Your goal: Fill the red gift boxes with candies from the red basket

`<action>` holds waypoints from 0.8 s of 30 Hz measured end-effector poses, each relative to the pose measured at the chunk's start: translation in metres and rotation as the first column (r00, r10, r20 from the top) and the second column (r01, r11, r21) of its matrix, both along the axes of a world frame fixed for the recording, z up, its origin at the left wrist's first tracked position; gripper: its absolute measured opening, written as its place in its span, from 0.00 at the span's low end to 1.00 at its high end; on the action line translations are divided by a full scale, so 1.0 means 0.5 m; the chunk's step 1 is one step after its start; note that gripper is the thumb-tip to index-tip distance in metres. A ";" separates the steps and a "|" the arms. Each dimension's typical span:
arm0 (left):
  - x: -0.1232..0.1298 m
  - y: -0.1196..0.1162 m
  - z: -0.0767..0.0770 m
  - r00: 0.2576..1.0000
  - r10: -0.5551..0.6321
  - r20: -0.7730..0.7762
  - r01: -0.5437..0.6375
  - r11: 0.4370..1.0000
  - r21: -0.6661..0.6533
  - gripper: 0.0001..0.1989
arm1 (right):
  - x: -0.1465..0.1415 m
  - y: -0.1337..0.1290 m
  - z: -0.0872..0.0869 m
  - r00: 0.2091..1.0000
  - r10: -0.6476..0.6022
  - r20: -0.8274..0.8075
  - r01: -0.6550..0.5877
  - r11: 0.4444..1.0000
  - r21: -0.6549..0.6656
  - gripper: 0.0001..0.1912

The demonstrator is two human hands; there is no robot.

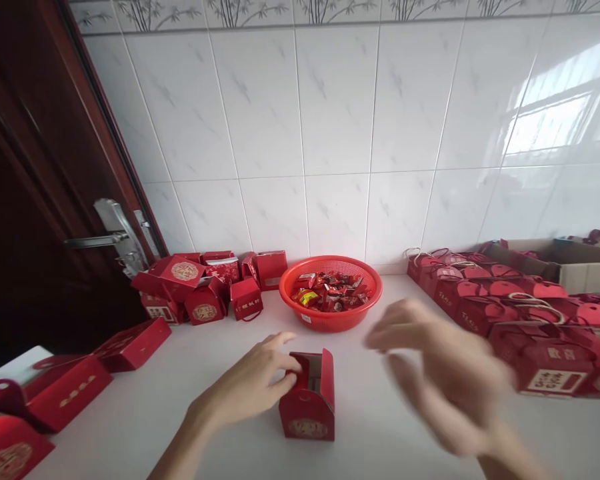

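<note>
One red box point(307, 415) stands upright on the table point(250, 457), mouth up, patterned end toward the person, its opening running lengthwise away. The left hand point(260, 373) grips its left side; the blurred right hand point(440, 363), loosely open, hangs right of it.

Smooth, glossy card is noted on box point(307, 408); matt card on carton point(590, 277). Basin point(330, 322) is moulded in shiny plastic; packets point(333, 293) are wrapped in glossy film. Wall point(337, 113) is faced with glazed tile; handle point(96, 241) is finished in bright metal.
</note>
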State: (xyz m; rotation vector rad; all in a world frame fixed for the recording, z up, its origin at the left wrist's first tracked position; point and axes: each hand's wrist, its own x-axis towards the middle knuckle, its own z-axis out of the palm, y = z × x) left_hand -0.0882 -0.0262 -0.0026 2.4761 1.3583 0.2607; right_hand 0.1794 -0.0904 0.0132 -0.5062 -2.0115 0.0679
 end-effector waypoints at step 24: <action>0.074 0.107 -0.070 0.943 -0.090 0.319 0.118 0.990 -0.071 0.19 | 0.007 0.193 -0.024 0.768 0.311 0.560 0.077 0.823 -0.562 0.08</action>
